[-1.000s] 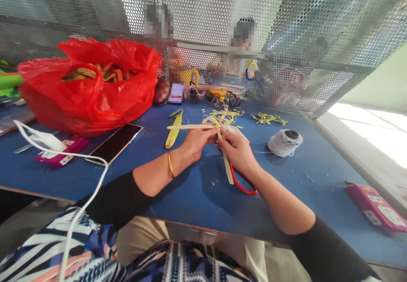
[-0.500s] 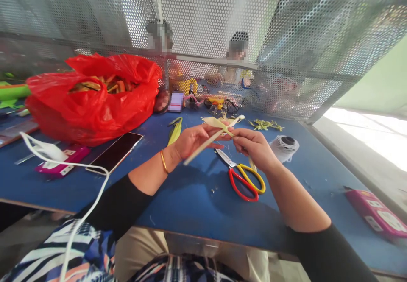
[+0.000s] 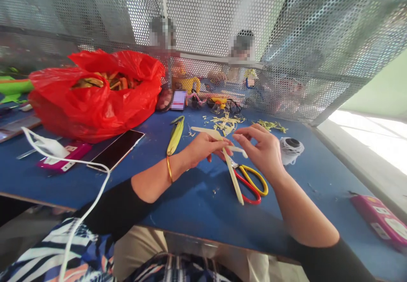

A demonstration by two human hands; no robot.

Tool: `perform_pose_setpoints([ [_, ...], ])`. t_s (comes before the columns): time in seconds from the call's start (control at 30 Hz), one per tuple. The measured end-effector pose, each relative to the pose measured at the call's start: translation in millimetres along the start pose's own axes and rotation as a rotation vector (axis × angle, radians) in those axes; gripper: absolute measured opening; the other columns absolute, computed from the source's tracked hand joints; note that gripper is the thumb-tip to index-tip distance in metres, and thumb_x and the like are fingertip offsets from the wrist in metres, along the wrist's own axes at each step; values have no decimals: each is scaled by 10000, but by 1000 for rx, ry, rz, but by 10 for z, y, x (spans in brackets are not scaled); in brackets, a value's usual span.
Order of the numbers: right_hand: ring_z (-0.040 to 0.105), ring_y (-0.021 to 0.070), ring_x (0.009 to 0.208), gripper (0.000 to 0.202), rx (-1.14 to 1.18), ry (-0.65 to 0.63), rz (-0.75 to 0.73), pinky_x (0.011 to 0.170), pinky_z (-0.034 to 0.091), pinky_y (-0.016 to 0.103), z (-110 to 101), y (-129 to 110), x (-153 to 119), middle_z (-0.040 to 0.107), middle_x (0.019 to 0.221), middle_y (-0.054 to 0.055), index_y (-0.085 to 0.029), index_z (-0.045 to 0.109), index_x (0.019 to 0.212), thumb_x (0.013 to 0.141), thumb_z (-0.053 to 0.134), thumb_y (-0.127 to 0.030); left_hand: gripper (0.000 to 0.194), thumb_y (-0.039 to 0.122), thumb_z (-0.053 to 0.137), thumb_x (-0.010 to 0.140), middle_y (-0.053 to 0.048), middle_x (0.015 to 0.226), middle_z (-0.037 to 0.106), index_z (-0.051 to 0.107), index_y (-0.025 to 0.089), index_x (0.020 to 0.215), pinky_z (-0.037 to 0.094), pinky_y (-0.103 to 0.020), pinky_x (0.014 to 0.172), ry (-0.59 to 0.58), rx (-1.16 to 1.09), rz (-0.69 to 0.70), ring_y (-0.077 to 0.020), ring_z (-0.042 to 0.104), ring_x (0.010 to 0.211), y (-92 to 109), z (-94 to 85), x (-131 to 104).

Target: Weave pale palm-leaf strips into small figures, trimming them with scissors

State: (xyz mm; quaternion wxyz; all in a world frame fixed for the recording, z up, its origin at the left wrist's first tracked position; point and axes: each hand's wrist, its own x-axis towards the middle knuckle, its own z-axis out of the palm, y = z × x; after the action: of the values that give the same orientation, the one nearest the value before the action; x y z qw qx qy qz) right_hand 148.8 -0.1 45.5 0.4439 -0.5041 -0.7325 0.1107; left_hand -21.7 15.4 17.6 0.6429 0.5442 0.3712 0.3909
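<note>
Pale strips of leaf that look like corn husk (image 3: 234, 176) cross one another in my left hand (image 3: 205, 148), its fingers closed on them. A long strip hangs down over the scissors, and a broader end points to the left. Just right of the strips is my right hand (image 3: 262, 150), thumb and forefinger brought together; whatever they pinch is too small to make out. Beneath the hands lie scissors (image 3: 254, 180) with one red and one yellow handle loop, their blades partly covered. A yellow-green husk bundle (image 3: 176, 135) rests beyond my left wrist.
A red plastic bag (image 3: 95, 112) stands at the left, near a dark phone (image 3: 117, 150) and a white cable (image 3: 106, 176). White thread (image 3: 290, 152) sits at right. Husk scraps (image 3: 227, 124) lie behind my hands, before a perforated metal screen (image 3: 206, 15). People sit beyond it.
My right hand has let go of the crossed strips and drawn slightly right. The strips have turned in my left hand, so the long one now points down toward the right.
</note>
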Motion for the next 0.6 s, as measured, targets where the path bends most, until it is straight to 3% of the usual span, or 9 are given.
perform_pose_setpoints([
  [0.07,526,141,597,290,84,-114,113,562,385,279,41,-7,-8,614,641,17,-196,689,651,757,648,-463,142,265,691,768,-92,747,754,772,154,806,285,-192,392,-185,99,-28,-146,664,568,1,55,-57],
  [0.13,509,137,500,357,290,-352,324,476,357,269,108,-20,-43,576,547,5,-194,628,601,752,630,-518,140,251,671,783,-82,713,746,772,154,778,282,-202,383,-285,167,-52,-136,634,506,-15,139,-106],
  [0.2,512,143,425,317,537,-541,514,409,324,262,177,-43,-90,608,557,0,-202,620,707,736,646,-517,138,213,659,788,-58,635,720,761,156,714,284,-212,376,-277,195,-72,-109,562,409,-44,222,-133],
  [0.27,513,138,406,274,694,-560,569,392,318,256,226,-65,-123,624,592,-12,-209,607,778,695,697,-454,158,172,662,777,-38,569,687,736,156,638,273,-218,362,-226,198,-102,-86,493,339,-75,269,-137],
  [0.37,482,108,460,221,668,-309,422,454,357,252,248,-74,-129,549,560,-42,-206,560,692,692,696,-380,176,196,647,799,-57,607,703,739,150,656,254,-221,342,-165,137,-200,-96,506,339,-96,238,-101],
  [0.47,479,110,539,174,382,-52,159,539,384,263,230,-70,-133,549,589,-30,-208,543,668,777,601,-330,193,229,619,835,-91,695,732,743,145,713,230,-212,336,-72,-73,-316,-127,591,426,-73,125,-27],
  [0.53,511,122,585,135,110,11,-74,590,394,276,221,-73,-163,608,654,-5,-206,572,710,823,548,-276,222,190,591,858,-68,644,702,713,148,677,207,-190,334,23,-231,-359,-125,620,479,-43,48,28],
  [0.6,533,136,607,146,-174,-1,-357,622,380,295,230,-76,-208,642,682,17,-202,603,749,861,511,-221,293,168,538,901,-29,549,630,686,146,649,204,-170,329,91,-367,-348,-79,546,427,-15,-7,75],
])
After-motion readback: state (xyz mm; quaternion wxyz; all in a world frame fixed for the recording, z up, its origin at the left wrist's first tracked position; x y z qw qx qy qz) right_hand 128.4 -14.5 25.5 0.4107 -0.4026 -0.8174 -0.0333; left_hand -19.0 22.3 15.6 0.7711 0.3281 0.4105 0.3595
